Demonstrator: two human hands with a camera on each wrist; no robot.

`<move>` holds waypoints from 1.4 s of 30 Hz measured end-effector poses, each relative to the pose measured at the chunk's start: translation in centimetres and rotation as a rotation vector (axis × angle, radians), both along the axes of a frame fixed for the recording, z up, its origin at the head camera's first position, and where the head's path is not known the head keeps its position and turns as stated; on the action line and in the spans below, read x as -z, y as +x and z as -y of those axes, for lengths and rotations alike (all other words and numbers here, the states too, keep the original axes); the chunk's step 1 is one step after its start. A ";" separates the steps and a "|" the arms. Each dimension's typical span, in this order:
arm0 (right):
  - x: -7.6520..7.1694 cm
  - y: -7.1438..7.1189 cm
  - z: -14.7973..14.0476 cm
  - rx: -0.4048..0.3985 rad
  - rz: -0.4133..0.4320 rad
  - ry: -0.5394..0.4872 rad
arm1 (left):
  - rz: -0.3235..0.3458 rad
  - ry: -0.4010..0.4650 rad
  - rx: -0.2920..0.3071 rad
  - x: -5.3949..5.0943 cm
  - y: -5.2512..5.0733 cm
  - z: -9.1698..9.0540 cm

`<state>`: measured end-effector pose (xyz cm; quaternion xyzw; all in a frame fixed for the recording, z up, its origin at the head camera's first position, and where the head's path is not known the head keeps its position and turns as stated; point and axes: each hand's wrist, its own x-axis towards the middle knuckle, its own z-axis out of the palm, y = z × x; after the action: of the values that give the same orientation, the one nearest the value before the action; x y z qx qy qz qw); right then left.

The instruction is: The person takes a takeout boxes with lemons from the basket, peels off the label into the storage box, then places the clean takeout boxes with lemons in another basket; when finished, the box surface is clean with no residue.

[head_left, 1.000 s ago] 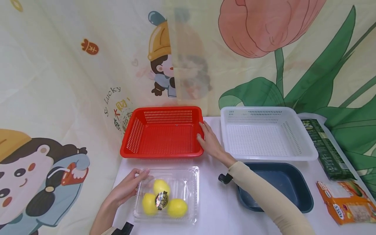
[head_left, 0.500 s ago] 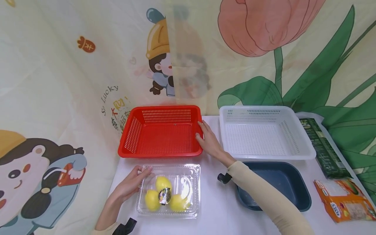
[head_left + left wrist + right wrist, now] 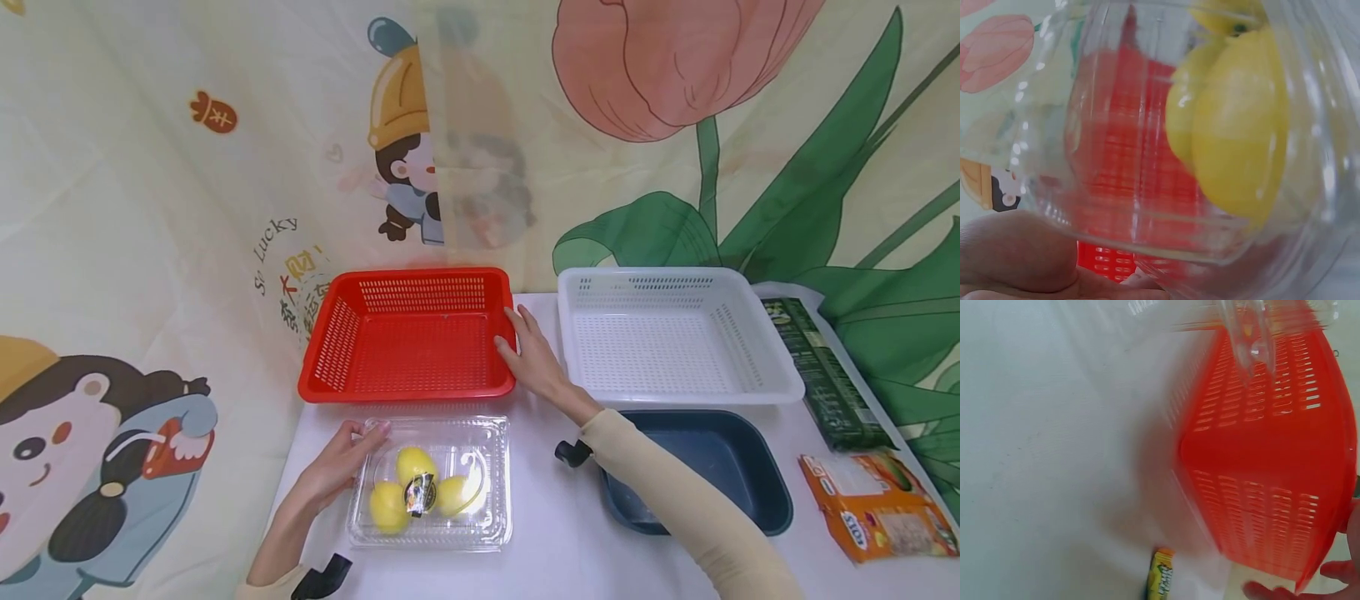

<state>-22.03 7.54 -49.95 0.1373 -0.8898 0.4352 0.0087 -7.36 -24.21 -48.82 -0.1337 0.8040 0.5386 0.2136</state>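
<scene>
We judge the work to be at an early stage; three lemons [image 3: 389, 507] sit inside the clear box [image 3: 463, 454], which looks closed and bears a dark sticker [image 3: 421, 495]; the box is at the near left of the worktop [image 3: 543, 517], just in front of the red basket [image 3: 420, 358].

We see the left hand [image 3: 337, 462] pinching the box by its far left corner, thumb on top; the right hand [image 3: 536, 357] holds the right rim of the red basket in a loose-looking grip, thumb inside and fingers along the outer side; we see no fruit in that basket or in the white basket [image 3: 645, 350], so any opening or placing seems left to do.

We cannot see the left fingers under the box from the head view, nor tell whether its base fully rests on the worktop; the left wrist view is blurred through the plastic; the right sleeve [image 3: 675, 492] covers part of the blue basin [image 3: 723, 467]; glare hides part of one lemon; the right wrist view shows a yellow packet [image 3: 1161, 574], cut off at the bottom edge, that we cannot place in the head view.
</scene>
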 end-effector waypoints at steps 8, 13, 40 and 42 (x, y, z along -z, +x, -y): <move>-3.3 2.0 1.2 -0.038 -0.121 -0.004 | 0.008 -0.009 0.009 -0.1 -0.1 -0.1; -5.1 4.5 3.2 -0.242 -0.237 0.079 | 0.019 -0.019 0.008 -0.2 -0.1 -0.1; -4.5 14.0 7.4 -0.986 -0.488 0.716 | 0.022 -0.009 0.003 -0.2 0.0 -0.2; -4.2 14.2 7.3 -0.983 -0.512 0.728 | 0.024 -0.008 0.004 -0.2 0.0 -0.2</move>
<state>-7.87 0.23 -45.73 0.6208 -0.7834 0.0137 -0.0266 -7.33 -23.97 -48.59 -0.1392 0.8038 0.5333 0.2239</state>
